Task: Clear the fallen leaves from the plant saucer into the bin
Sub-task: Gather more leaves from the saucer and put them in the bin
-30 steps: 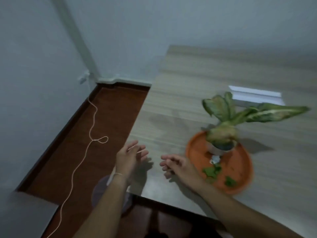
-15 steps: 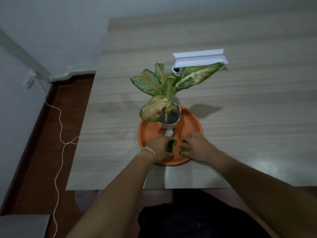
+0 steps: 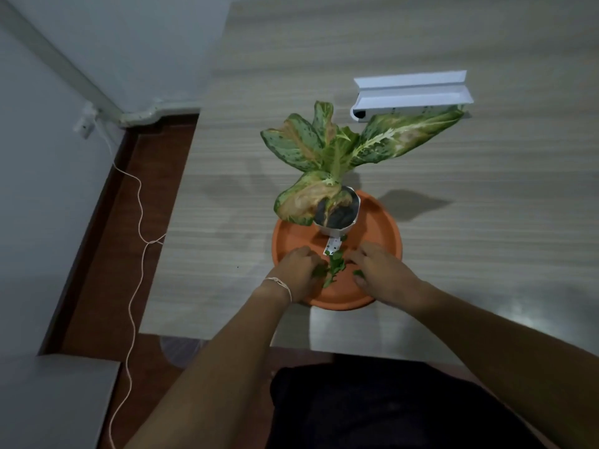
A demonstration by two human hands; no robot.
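An orange plant saucer (image 3: 384, 228) sits near the table's front edge with a white pot (image 3: 338, 226) on it. The pot holds a plant with broad speckled leaves (image 3: 327, 147). Small green fallen leaves (image 3: 334, 267) lie on the front of the saucer. My left hand (image 3: 299, 273) rests on the saucer left of them, its fingers curled onto some leaf pieces. My right hand (image 3: 382, 273) lies on the right side with its fingers spread, the tips touching the pile and a leaf scrap by the thumb. The bin (image 3: 180, 346) shows partly under the table's front-left corner.
A white folded holder (image 3: 411, 92) lies on the wooden table (image 3: 486, 205) behind the plant. Left of the table is brown floor with a thin white cord (image 3: 136, 254) running from a wall socket (image 3: 85, 126). A grey surface (image 3: 58, 400) is at the lower left.
The view swung from the floor side to straight over the saucer. Both hands moved from the table's front edge onto the saucer and closed in on the leaves from either side.
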